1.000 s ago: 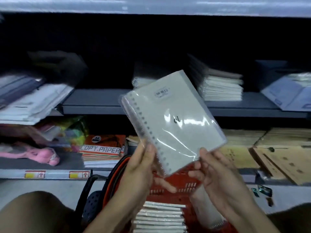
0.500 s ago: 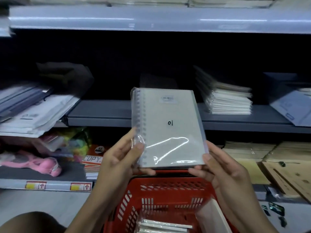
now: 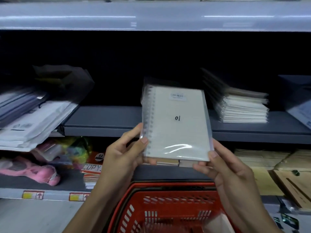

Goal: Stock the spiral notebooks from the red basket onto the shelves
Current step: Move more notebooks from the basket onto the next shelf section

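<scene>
Hiding notebook [image 3: 175, 125] corners, hands [image 3: 125, 154], label blurred

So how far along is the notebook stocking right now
Done: a stack of wrapped notebooks already sits on the middle shelf, though who put it there is not shown. In hand: both hands, left and right, hold one wrapped notebook upright in front of that shelf, not yet set down. Left: the red basket below; its contents are too blurred to count.

Pale grey-green notebook [image 3: 176, 125], red basket [image 3: 166, 204], pink toy [image 3: 43, 174]
</scene>
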Demonstrator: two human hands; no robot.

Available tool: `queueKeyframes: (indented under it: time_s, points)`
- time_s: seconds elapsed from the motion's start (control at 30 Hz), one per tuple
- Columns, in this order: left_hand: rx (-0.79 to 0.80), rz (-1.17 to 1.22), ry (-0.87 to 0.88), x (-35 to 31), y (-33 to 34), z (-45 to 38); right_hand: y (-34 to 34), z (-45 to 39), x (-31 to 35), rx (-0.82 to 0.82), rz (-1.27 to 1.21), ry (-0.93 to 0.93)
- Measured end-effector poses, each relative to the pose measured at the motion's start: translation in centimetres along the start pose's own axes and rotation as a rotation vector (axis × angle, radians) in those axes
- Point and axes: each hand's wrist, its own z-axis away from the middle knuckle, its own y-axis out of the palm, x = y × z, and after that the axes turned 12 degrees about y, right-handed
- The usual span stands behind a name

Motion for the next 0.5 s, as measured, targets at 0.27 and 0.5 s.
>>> queueKeyframes:
  time_s: [0.27,0.5]
  points:
    - [-0.055,-0.031,0.084,-1.3,1.5,-7.6,3.6,-8.2,4.6,0.087,-0.005,-0.004]
    - [-0.14,-0.159,0.07,-1.4,1.7,-11.5,5.1,-13.4,5.1,0.021,0.06,0.078]
